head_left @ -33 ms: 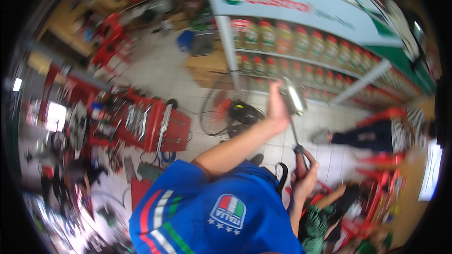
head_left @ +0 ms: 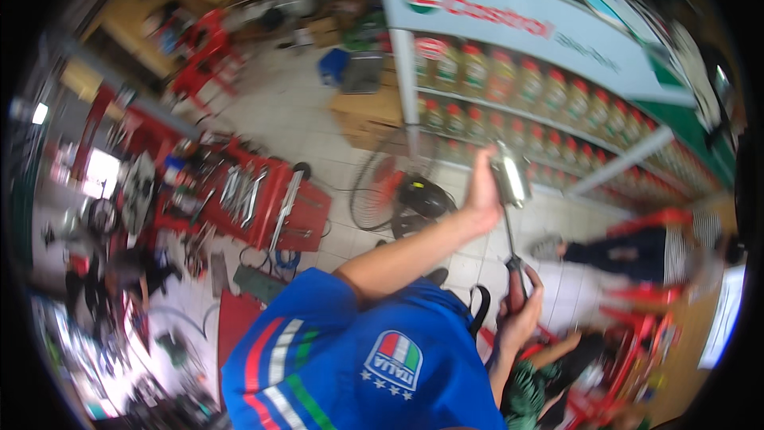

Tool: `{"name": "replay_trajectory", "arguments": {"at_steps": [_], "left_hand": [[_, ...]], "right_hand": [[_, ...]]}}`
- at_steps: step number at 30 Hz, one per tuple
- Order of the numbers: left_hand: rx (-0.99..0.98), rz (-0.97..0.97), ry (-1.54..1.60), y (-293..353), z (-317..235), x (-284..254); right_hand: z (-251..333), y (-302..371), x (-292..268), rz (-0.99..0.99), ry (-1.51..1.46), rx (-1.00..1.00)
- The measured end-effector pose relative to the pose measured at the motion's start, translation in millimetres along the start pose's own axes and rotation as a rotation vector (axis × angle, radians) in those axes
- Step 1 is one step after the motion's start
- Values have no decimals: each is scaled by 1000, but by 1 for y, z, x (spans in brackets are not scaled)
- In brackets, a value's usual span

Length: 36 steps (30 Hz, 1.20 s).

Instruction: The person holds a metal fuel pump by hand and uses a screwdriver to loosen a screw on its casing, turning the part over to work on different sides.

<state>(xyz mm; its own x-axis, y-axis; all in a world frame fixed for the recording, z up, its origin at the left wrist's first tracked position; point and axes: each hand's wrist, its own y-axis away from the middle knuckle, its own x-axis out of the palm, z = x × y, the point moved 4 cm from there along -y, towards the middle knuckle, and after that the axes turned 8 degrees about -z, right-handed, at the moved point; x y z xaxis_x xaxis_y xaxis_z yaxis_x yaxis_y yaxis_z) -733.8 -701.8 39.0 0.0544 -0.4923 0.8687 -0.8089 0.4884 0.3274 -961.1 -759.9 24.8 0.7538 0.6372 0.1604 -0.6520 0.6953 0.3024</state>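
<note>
In front of my chest, my left hand (head_left: 481, 195) is closed on a shiny silver metal cylinder (head_left: 511, 179). The cylinder stands slightly tilted, and my fingers behind it are mostly hidden. Lower and to the right, my right hand (head_left: 525, 310) grips a screwdriver (head_left: 516, 285) by its red and black handle. Its thin shaft points up toward the cylinder's lower end. Blur hides whether the tip touches the cylinder or lies beside it.
A black fan (head_left: 422, 195) stands on the tiled floor ahead. Beyond it is a shelf rack (head_left: 529, 103) of red-capped bottles. A red tool trolley (head_left: 274, 207) with wrenches is at left. One person (head_left: 621, 255) is at right, another in patterned green (head_left: 529, 382) at lower right.
The surroundings have shifted a little to the right in the picture. Both hands keep their hold on the cylinder and the screwdriver, in nearly the same positions relative to each other.
</note>
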Motion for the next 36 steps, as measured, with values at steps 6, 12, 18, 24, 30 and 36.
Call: {"name": "replay_trajectory", "arguments": {"at_steps": [6, 12, 18, 24, 30, 36], "left_hand": [[118, -80, 29, 10, -24, -13], [270, -118, 123, 14, -63, -25], [340, -159, 143, 43, -94, -29], [311, -101, 54, 37, -80, -24], [198, -124, 1, 25, -51, -16], [115, -102, -10, 13, -25, -8]], "right_hand": [[-8, -23, 6, 177, 33, -398], [22, -25, 38, 453, -148, -96], [11, -31, 52, 397, 10, -146], [17, -16, 42, 254, 125, -274], [6, -16, 22, 247, -74, -34], [12, -7, 8, 44, 113, -484]]}}
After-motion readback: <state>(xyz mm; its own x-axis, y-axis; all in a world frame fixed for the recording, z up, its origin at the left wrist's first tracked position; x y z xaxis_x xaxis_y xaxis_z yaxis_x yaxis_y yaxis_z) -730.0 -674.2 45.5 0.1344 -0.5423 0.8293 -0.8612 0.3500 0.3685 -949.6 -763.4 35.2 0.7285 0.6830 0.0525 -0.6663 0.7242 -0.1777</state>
